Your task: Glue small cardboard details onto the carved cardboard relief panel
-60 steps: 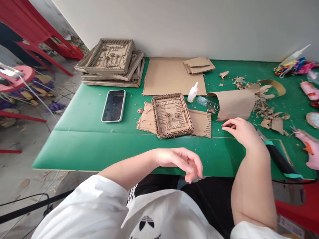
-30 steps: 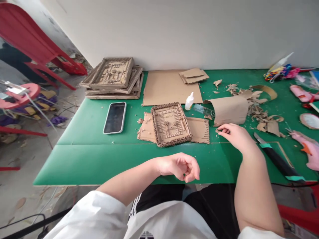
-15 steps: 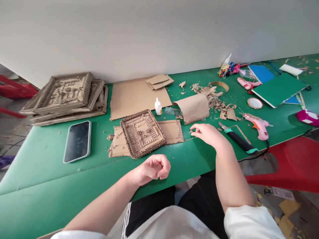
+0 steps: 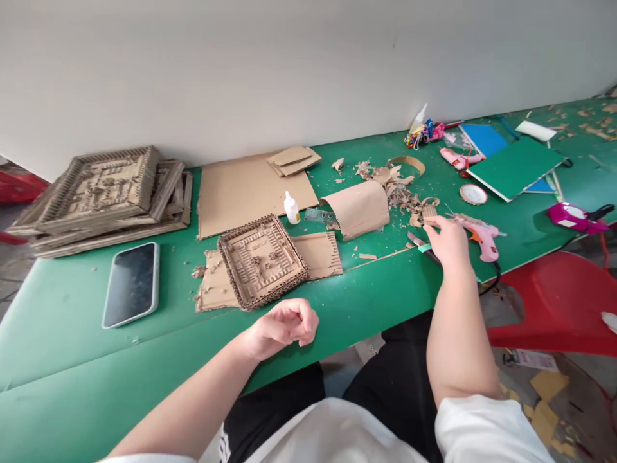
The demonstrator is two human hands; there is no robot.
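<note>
My left hand (image 4: 285, 326) rests loosely curled at the table's front edge, with nothing visible in it. Just beyond it, a square cardboard frame piece (image 4: 263, 260) with a ridged border lies on a flat cardboard strip (image 4: 321, 255). My right hand (image 4: 447, 241) is over the utility knife (image 4: 424, 247), its fingertips at a small corrugated piece (image 4: 429, 212) by the scraps; whether they grip it is unclear. The pink glue gun (image 4: 482, 238) lies just right of that hand. A white glue bottle (image 4: 291, 208) stands upright behind the frame piece.
Stacked cardboard frames (image 4: 103, 186) and a phone (image 4: 132, 285) are on the left. A cardboard sheet (image 4: 250, 193) lies at the back, a curved piece (image 4: 361, 209) mid-table. A green board (image 4: 515, 168) and tape measure (image 4: 571, 217) sit right, near a red stool (image 4: 559, 302).
My right hand has moved right, from the bare table to the scraps and knife. A small cardboard strip now lies where it was. My left hand stays curled, and the view has shifted rightward.
</note>
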